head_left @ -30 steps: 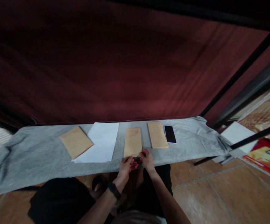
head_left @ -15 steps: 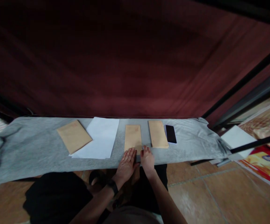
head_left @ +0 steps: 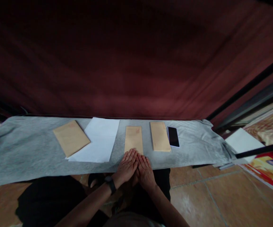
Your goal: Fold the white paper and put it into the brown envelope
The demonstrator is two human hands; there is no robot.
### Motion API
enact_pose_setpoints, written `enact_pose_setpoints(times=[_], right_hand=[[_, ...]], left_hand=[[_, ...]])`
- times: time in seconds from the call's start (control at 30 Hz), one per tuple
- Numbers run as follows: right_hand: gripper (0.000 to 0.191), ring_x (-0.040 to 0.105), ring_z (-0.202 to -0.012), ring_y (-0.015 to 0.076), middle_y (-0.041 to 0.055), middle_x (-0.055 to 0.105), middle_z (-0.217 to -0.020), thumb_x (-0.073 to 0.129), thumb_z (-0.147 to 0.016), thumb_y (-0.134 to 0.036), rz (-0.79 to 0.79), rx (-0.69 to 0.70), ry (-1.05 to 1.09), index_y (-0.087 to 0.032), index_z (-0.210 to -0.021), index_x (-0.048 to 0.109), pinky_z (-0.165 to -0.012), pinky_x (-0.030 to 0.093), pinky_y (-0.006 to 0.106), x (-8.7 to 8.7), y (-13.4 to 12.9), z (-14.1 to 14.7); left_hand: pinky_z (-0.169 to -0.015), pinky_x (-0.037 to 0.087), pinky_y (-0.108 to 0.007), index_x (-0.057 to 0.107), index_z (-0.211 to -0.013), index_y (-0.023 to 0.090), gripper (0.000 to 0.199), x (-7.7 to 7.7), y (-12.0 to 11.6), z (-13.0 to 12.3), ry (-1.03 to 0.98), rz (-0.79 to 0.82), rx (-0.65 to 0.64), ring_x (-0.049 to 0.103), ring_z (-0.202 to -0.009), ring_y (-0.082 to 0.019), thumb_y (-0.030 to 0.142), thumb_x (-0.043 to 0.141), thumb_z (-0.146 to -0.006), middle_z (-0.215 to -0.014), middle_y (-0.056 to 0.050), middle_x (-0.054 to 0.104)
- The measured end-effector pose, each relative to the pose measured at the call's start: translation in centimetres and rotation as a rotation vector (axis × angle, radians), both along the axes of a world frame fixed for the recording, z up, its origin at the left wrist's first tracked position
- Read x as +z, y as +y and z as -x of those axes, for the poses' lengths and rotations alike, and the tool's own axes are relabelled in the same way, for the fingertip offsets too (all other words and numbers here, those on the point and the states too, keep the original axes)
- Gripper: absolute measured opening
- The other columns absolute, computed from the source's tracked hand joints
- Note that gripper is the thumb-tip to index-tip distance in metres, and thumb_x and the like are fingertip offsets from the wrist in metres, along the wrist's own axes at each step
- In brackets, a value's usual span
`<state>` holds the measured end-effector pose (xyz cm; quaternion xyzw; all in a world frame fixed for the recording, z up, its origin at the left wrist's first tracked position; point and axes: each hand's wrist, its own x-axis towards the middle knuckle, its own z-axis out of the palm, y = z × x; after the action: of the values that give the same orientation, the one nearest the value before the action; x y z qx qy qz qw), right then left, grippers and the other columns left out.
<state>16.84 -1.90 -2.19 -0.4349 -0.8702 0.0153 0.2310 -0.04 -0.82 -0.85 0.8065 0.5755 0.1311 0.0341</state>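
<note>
Left fingers [head_left: 130, 155] and right fingers [head_left: 144, 161] lie unclenched on an envelope [head_left: 133, 139] with seemingly illegible reddish print [head_left: 137, 130].

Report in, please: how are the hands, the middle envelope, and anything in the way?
Left hand, right hand: palms down at near end of middle envelope. Envelope flat, far end uncovered. White paper left, phone right, neither touching it.

Before me a grey cloth [head_left: 27, 151] covers a long, narrow surface; on it I have, left to right, a tilted brown envelope [head_left: 71, 137] overlapping white sheets [head_left: 103, 138]; a middle envelope [head_left: 133, 138]; a brown stack [head_left: 160, 137]; a dark-screened phone [head_left: 173, 136] just beside that.
</note>
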Motion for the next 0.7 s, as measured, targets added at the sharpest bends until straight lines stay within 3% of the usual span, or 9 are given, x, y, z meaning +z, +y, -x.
enact_pose_setpoints(times=[0.1,0.2,0.37,0.53,0.7], right_hand=[[0.049,0.036,-0.145,0.0263,0.0135,0.053,-0.147,0.045,-0.100,-0.026,-0.019,-0.017,0.034,-0.010,-0.146,0.047,-0.120,0.030,0.049,-0.2,0.0,0.2],[0.054,0.038,-0.144,0.0256,0.0111,0.051,-0.150,0.047,-0.099,-0.027,0.024,-0.031,0.028,-0.015,-0.151,0.040,-0.121,0.029,0.049,0.0,-0.1,0.3],[0.060,0.036,-0.145,0.0252,0.0086,0.043,-0.156,0.047,-0.098,-0.025,0.083,-0.038,-0.022,-0.018,-0.156,0.030,-0.119,0.031,0.047,0.7,0.1,0.2],[0.060,0.038,-0.144,0.0260,0.0061,0.040,-0.157,0.046,-0.098,-0.023,0.111,-0.045,-0.027,-0.019,-0.156,0.031,-0.119,0.031,0.047,1.1,0.2,0.3],[0.061,0.038,-0.144,0.0264,0.0061,0.039,-0.158,0.045,-0.098,-0.023,0.103,-0.048,-0.016,-0.019,-0.157,0.028,-0.118,0.032,0.047,1.2,0.2,0.4]], left_hand=[[-0.123,0.020,-0.048,0.036,-0.153,0.020,0.053,0.7,3.0,-0.3,-0.001,0.035,-0.015,0.024,-0.151,-0.022,0.036,0.028,-0.103,-0.161,-0.007,0.034],[-0.123,0.017,-0.052,0.037,-0.152,0.022,0.054,1.0,6.6,-0.2,0.015,0.061,-0.009,0.021,-0.152,-0.025,0.042,0.032,-0.103,-0.163,-0.006,0.031],[-0.124,0.009,-0.055,0.036,-0.153,0.024,0.057,0.5,11.6,-0.6,0.028,0.042,0.051,0.016,-0.153,-0.026,0.044,0.036,-0.100,-0.164,-0.005,0.027],[-0.125,0.006,-0.051,0.033,-0.154,0.019,0.061,-0.1,14.7,-1.1,0.034,0.049,0.098,0.017,-0.153,-0.025,0.048,0.034,-0.100,-0.163,-0.007,0.029],[-0.125,0.008,-0.051,0.030,-0.156,0.018,0.067,-0.2,16.3,-1.0,0.048,0.061,0.144,0.014,-0.154,-0.025,0.054,0.031,-0.099,-0.164,-0.008,0.028]])
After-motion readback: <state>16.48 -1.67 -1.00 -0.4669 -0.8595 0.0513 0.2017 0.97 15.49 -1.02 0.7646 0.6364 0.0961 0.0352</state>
